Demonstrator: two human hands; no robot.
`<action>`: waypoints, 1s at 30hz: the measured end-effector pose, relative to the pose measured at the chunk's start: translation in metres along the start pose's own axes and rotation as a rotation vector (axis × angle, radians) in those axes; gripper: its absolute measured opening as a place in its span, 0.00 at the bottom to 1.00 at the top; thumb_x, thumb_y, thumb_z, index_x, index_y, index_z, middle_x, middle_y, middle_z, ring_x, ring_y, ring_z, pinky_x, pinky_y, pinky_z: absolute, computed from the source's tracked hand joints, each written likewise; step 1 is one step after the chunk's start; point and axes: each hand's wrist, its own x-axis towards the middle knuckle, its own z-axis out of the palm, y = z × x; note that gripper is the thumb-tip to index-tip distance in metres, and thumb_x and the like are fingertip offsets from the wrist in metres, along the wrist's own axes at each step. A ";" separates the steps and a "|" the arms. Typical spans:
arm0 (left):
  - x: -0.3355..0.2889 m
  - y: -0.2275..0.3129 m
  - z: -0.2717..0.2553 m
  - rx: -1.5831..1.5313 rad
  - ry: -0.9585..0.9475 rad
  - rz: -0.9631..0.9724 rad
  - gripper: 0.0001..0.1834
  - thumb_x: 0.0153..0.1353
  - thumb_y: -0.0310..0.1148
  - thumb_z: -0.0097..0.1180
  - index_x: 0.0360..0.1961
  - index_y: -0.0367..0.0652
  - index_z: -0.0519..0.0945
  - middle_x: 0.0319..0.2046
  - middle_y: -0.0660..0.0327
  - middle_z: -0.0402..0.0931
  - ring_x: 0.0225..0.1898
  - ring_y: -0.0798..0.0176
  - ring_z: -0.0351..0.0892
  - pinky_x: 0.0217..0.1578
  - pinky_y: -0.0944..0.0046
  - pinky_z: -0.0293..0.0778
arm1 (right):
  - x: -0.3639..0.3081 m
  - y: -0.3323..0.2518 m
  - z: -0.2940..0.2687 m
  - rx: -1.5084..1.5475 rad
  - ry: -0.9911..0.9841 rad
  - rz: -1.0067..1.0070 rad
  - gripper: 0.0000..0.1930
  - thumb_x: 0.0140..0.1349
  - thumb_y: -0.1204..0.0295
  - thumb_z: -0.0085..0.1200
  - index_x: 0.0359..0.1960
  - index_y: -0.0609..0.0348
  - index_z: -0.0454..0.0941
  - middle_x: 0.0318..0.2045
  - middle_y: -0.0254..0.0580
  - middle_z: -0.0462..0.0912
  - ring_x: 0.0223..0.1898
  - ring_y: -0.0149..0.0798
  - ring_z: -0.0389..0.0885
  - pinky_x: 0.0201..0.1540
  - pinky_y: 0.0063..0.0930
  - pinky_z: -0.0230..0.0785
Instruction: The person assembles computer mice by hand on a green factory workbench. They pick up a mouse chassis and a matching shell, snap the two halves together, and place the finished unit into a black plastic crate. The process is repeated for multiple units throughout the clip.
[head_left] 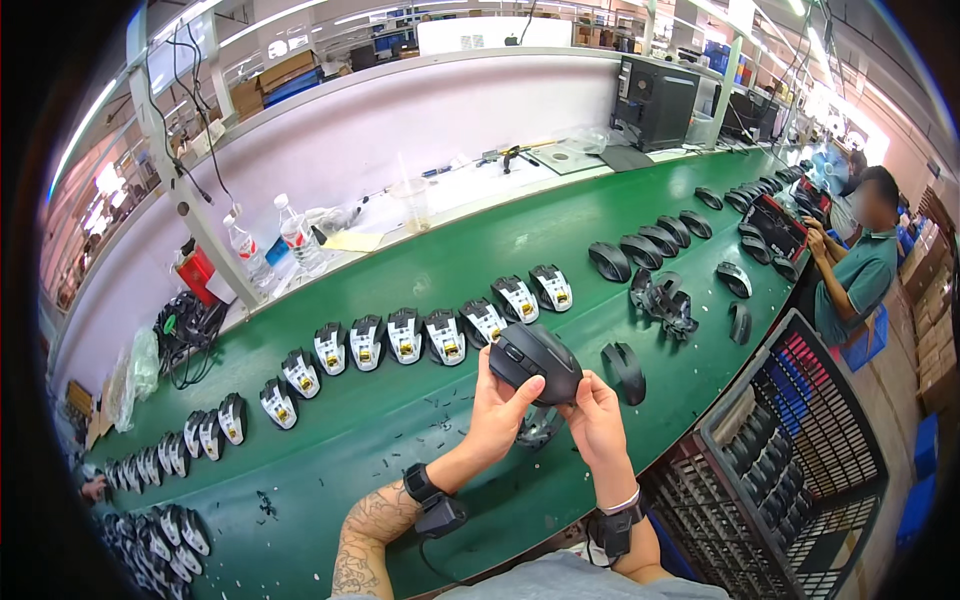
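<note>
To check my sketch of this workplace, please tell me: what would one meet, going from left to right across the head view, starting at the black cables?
Black cables, two plastic bottles, plastic cup, left hand, black mouse, right hand, black computer tower, person in a green shirt.

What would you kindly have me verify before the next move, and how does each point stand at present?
1. Grip on the black mouse: ok, the left hand and right hand both hold it.
2. Underside of the mouse: cannot tell, it is turned from view.
3. Space beneath the hands: not ok, a partly hidden dark part lies there.
4. Table free of scraps: not ok, small dark bits lie scattered on it.
5. Open mouse bodies with white insides apart from the black shells: ok, they sit in separate groups.
</note>
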 end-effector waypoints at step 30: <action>0.020 0.009 -0.023 0.177 0.307 -0.375 0.19 0.67 0.43 0.46 0.39 0.36 0.79 0.34 0.58 0.80 0.33 0.65 0.81 0.34 0.64 0.79 | 0.012 -0.038 0.008 -1.096 -0.093 -0.509 0.32 0.46 0.66 0.68 0.55 0.64 0.71 0.50 0.50 0.77 0.50 0.45 0.77 0.53 0.34 0.69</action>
